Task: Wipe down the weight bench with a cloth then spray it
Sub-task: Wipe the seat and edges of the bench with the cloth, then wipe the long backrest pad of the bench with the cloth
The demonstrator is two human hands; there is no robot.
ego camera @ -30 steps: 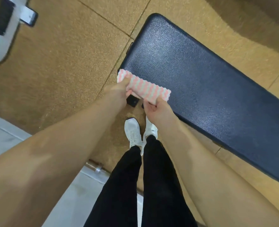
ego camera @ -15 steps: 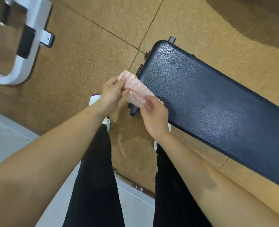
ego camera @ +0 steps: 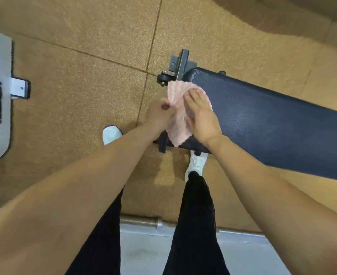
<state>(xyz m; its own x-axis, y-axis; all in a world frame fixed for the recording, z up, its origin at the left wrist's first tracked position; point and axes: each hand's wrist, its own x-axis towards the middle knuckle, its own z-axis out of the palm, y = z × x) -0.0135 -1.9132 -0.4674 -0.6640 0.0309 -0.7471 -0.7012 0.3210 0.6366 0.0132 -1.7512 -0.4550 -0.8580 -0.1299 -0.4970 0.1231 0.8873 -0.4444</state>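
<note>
Speckled floor (ego camera: 84,76) surrounds the bench (ego camera: 272,126). Right grip (ego camera: 201,116) lies flat, pressing the cloth (ego camera: 176,92) onto its end; left grip (ego camera: 159,114) pinches the edge, likely to hold it spread for wiping.

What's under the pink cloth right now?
The cloth lies on the end of the bench pad, right hand flat on top, left hand pinching its edge. The pad surface directly beneath is hidden.
</note>
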